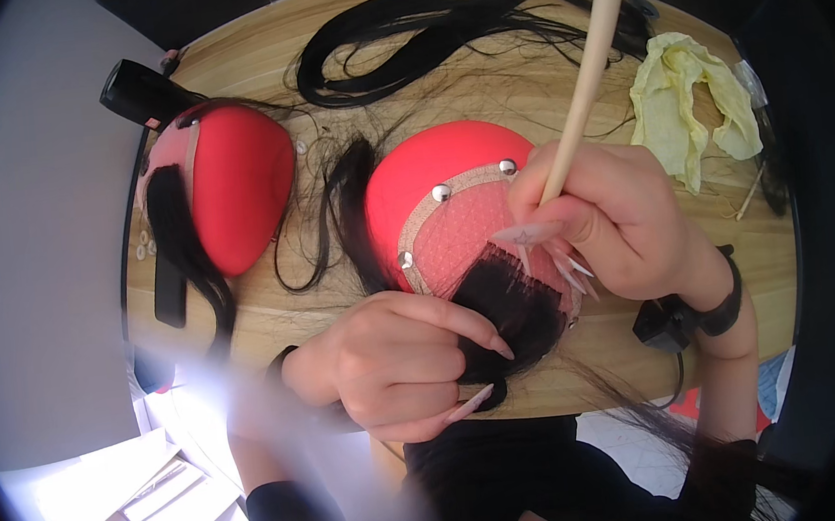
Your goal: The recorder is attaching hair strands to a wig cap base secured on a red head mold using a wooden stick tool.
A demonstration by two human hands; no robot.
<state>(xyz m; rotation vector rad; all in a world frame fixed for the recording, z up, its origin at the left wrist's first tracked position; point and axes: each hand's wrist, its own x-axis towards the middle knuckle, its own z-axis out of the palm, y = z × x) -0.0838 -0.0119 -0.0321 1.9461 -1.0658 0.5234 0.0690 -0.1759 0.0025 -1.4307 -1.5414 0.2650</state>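
A red wig block stands before me with a mesh wig cap pinned on it by several round-headed pins. Black hair is attached to the cap in rows at its lower part. My right hand grips a pale wooden handle near its lower end, over the edge of the hair; the tool's tip is hidden by the fingers and long nails. My left hand lies on the hair's left side, index finger stretched across it, the other fingers curled; whether strands are pinched in it is unclear.
A second red block with a cap and black hair stands at the left. A loop of black hair lies at the back, a crumpled yellow cloth at the right. Near my right wrist is a black corded device. White papers lie lower left.
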